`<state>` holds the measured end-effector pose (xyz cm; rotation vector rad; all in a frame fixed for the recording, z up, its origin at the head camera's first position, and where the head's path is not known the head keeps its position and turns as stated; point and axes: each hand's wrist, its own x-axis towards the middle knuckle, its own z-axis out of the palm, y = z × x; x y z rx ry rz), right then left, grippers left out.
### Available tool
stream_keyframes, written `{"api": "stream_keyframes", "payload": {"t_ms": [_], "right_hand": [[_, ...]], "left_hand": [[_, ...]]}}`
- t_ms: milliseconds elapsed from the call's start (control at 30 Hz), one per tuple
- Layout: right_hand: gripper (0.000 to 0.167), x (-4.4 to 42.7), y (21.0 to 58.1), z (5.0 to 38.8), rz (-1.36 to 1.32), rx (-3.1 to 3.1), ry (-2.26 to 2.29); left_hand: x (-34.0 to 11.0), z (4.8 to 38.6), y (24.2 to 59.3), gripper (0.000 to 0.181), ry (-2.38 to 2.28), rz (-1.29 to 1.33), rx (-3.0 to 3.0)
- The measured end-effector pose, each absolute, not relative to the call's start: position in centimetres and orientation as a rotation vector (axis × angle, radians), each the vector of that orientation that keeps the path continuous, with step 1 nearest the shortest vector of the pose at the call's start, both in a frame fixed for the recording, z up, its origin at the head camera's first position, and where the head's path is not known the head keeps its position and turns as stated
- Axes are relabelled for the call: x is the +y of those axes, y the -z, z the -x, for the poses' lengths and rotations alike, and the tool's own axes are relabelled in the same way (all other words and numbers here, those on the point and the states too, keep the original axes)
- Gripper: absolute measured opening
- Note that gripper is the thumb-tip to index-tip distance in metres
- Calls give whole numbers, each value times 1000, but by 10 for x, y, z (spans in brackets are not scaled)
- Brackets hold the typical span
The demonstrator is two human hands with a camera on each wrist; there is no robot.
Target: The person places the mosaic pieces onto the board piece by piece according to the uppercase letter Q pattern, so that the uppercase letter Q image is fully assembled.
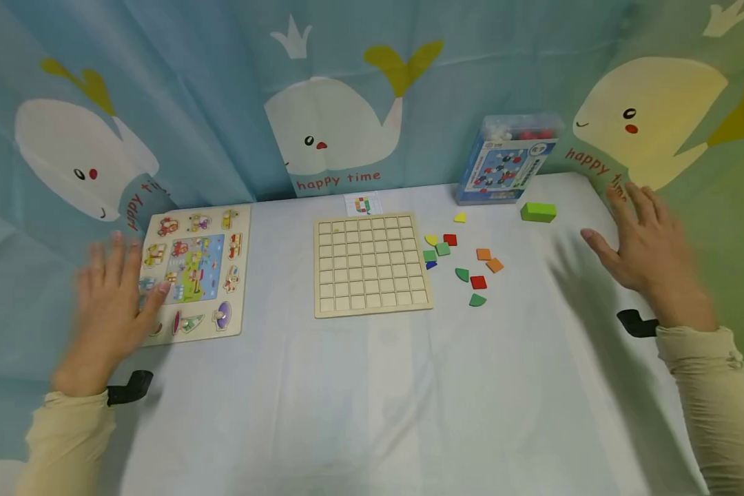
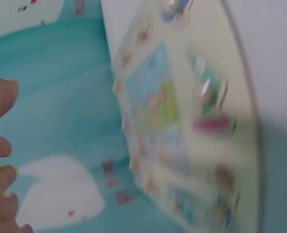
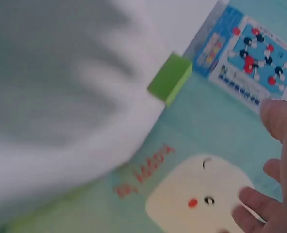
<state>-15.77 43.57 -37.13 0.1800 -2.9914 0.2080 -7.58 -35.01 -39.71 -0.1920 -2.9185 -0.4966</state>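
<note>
My left hand hovers with fingers spread over the left side of a wooden knob puzzle, holding nothing. In the left wrist view, its fingertips show at the left edge, apart from the blurred puzzle board. On the right, my right hand is raised above the table's right edge, fingers spread and nothing in them. Nearest to it is a green block. A wooden grid board lies mid-table, a small yellow speck in one upper cell. Scattered beside it are small coloured pieces, including a red square and an orange square.
A boxed molecule model set stands at the back right against the whale-print curtain. Behind the grid board lies a small pattern card. White cloth covers the table.
</note>
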Motion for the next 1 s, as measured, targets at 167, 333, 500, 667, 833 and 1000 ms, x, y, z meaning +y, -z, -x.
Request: {"api": "stream_keyframes", "payload": {"t_ms": [167,333,500,667,833,1000], "right_hand": [[59,414,391,170,-314,-2866,-439],[42,382,412,190,-346,-2858,-726],[44,349,426,212,-190,-2950,-1009],[46,325,445,232,-73,-2967,-1226],[42,310,456,246,-65,-2939,-1349],[44,304,458,255,-8,-2976,-1373]], "left_hand": [[-318,88,417,72,692,390,-2772],[-275,97,441,66,925,511,-2735],[-228,105,460,68,1122,524,-2839],[-192,113,473,72,1298,501,-2918],[-177,121,483,76,1461,496,-2891],[-172,133,485,79,1458,543,-2913]]}}
